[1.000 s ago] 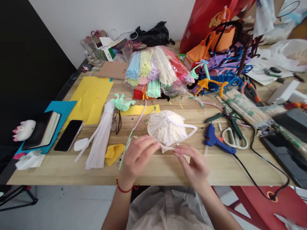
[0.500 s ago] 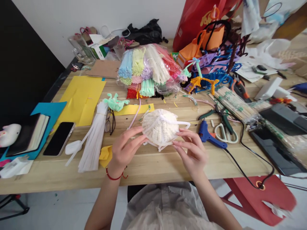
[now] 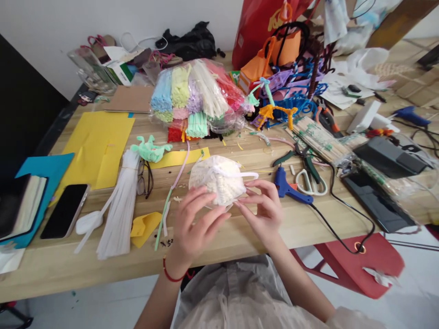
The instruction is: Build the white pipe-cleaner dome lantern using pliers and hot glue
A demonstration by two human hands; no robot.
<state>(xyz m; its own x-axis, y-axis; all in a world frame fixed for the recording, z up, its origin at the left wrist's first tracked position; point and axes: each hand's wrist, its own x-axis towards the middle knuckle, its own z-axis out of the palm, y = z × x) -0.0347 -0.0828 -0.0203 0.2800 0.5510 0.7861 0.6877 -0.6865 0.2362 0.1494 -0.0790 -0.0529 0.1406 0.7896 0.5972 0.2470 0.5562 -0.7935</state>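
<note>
Moved: left hand point(image 3: 192, 225), from the white dome's point(image 3: 228, 186) left edge to its near side.
Left grip: fingers loosely spread against the dome; hold cannot be told.
Right hand point(image 3: 263, 208): fingertips nearly together, pinching the dome's right edge.
Table point(image 3: 293, 228): pale wood beneath the dome; glue gun point(image 3: 285, 183) right of it.
Room: white wall point(image 3: 103, 18) behind the dome.

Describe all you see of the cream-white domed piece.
The cream-white domed piece looks fuzzy, with textured ridges fanning out. A pale strip crosses it and juts right. It is dome-up over the table, the left hand across its near left side, the right hand gripping its right edge.
</note>
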